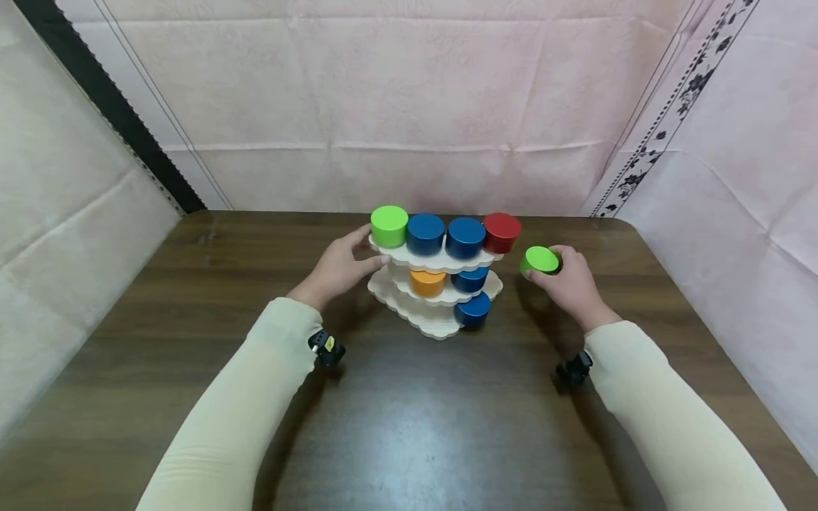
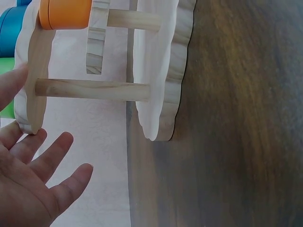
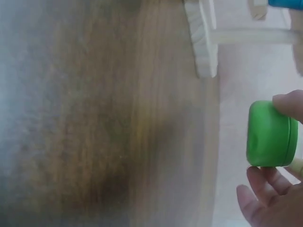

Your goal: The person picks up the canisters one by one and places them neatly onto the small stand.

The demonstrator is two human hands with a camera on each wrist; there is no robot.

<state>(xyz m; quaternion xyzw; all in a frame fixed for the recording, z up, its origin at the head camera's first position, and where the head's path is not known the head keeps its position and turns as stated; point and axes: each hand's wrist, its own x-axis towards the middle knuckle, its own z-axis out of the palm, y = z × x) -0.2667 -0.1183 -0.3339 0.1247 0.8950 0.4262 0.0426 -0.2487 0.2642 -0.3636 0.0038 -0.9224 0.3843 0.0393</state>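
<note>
A white wooden three-tier stand point(image 1: 409, 310) with scalloped edges stands on the table. My left hand point(image 1: 337, 268) holds the left end of its top tier between thumb and fingers; in the left wrist view, some fingers point(image 2: 54, 156) spread away from the edge. To the right of the stand, my right hand point(image 1: 573, 284) grips a round green container point(image 1: 540, 260) above the table, with the thumb on one side and fingers on the other. On the top tier sit another green container point(image 1: 389, 226), two blue ones point(image 1: 425, 234) and a red one point(image 1: 501, 232).
The middle tier bears an orange container point(image 1: 427, 283) and a blue one point(image 1: 469, 279). One blue container point(image 1: 473, 310) sits at the right of the bottom tier. The brown wooden table point(image 1: 422, 426) meets pale cloth walls point(image 1: 415, 106) at the back and sides.
</note>
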